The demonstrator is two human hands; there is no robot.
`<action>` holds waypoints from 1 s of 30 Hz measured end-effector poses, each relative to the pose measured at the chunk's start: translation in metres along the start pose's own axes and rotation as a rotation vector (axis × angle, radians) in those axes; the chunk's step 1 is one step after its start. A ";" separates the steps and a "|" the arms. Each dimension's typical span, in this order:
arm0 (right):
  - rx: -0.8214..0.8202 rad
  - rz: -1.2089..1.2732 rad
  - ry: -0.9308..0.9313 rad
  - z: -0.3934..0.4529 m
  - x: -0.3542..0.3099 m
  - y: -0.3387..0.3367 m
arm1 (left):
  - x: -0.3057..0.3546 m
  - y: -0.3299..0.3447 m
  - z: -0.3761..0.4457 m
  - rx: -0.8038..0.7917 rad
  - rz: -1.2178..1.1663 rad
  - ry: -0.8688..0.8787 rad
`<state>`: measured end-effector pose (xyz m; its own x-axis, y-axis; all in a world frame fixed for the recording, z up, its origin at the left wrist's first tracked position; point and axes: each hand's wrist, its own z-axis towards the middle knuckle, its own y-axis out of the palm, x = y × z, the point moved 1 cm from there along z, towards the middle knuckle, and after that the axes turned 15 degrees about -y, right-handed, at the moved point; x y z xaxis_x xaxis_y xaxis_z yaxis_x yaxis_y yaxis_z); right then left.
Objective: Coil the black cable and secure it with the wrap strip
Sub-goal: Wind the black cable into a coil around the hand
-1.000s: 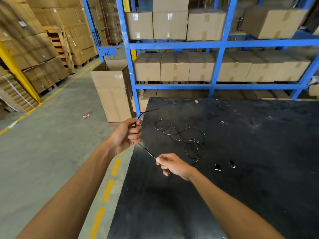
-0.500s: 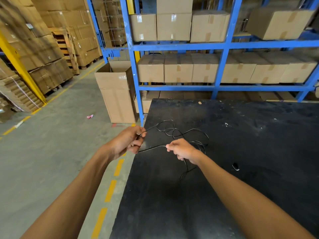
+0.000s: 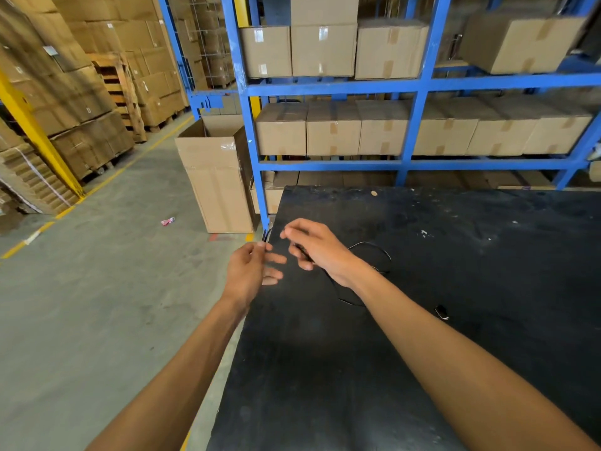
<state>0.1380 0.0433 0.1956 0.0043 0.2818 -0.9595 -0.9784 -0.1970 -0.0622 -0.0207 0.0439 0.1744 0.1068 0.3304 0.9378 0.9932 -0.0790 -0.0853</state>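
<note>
Pinching the thin black cable (image 3: 374, 247) at its end, left hand (image 3: 248, 271); right hand (image 3: 320, 252) fingers curl round it over the matte table (image 3: 455, 262)

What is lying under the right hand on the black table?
Loops of the black cable lie on the black table, showing beyond and below the right hand. The hand and wrist cover the part between, so how those loops join cannot be seen.

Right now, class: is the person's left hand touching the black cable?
Touching. The head view shows the left hand pinching the black cable between thumb and fingertips, with a short dark end poking up above them near the table corner.
</note>
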 end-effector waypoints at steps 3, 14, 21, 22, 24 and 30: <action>-0.104 -0.104 -0.073 -0.007 0.003 0.015 | 0.003 -0.001 0.004 -0.001 -0.162 -0.019; -0.226 -0.213 -0.008 -0.023 0.043 0.031 | 0.048 -0.026 -0.003 -0.445 -0.685 -0.114; -0.199 -0.272 0.324 -0.037 0.070 0.007 | 0.063 -0.050 -0.012 -0.577 -0.517 -0.068; -0.145 -0.267 0.335 -0.033 0.068 0.002 | 0.060 -0.052 -0.013 -0.572 -0.471 -0.074; -0.052 -0.275 0.325 -0.023 0.059 -0.007 | 0.053 -0.054 -0.013 -0.529 -0.353 -0.076; 0.061 -0.182 0.234 0.016 0.012 -0.017 | 0.026 -0.041 -0.015 -0.394 0.042 -0.044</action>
<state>0.1515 0.0648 0.1894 0.2209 0.0814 -0.9719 -0.9678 -0.1048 -0.2288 -0.0589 0.0420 0.2073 0.1576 0.3582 0.9203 0.8953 -0.4450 0.0199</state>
